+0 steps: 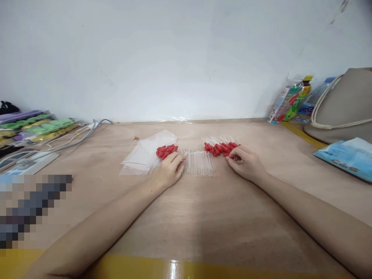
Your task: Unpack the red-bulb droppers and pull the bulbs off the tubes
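Note:
My left hand [172, 169] is closed, its curled fingertips at the left end of a row of thin clear tubes [200, 163] lying side by side on the table. What those fingers hold, if anything, is hidden. Just behind that hand sits a small pile of red pieces [166, 150]. My right hand [246, 163] has thumb and forefinger pinched at the near right side of a bunch of red-tipped sticks [220, 148], with a red tip showing between them. The white stems of the bunch point away toward the wall.
Clear plastic bags [145, 153] lie left of the tubes. Packaged colourful items [37, 126] and grey cables [84, 133] are farther left. Bottles [286, 102], a grey bag [345, 104] and a blue tissue pack [347, 157] stand or lie at the right. A wall closes off the back.

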`<state>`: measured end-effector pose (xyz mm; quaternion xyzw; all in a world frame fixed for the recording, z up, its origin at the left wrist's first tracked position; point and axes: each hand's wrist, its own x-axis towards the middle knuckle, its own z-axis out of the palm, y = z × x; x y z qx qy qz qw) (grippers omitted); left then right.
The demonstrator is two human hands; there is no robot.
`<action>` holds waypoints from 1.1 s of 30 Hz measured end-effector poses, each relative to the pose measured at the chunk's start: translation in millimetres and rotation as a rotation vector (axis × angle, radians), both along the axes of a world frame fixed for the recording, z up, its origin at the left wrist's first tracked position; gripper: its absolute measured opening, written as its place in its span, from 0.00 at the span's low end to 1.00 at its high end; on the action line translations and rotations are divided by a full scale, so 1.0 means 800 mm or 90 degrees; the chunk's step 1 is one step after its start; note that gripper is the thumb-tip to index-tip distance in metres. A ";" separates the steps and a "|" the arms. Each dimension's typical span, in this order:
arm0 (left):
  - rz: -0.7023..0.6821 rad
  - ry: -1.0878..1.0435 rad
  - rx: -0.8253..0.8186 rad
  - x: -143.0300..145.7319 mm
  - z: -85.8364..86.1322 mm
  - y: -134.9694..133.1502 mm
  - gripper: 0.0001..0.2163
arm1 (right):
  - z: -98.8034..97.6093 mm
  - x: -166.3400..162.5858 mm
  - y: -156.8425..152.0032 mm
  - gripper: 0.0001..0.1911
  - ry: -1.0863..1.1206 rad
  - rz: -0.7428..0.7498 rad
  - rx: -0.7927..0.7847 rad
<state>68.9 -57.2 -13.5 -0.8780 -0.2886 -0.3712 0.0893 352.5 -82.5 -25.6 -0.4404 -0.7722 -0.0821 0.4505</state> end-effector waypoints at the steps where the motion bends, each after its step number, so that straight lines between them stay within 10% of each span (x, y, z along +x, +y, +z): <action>1: -0.013 0.007 -0.008 0.000 0.000 -0.001 0.06 | -0.002 0.001 0.002 0.07 0.000 -0.002 -0.003; 23: -0.048 -0.008 -0.012 -0.001 0.002 -0.003 0.06 | -0.006 -0.003 0.030 0.12 -0.053 -0.214 -0.015; 33: -0.023 0.013 0.007 -0.002 -0.001 -0.001 0.06 | 0.002 -0.002 0.027 0.14 0.128 -0.265 -0.007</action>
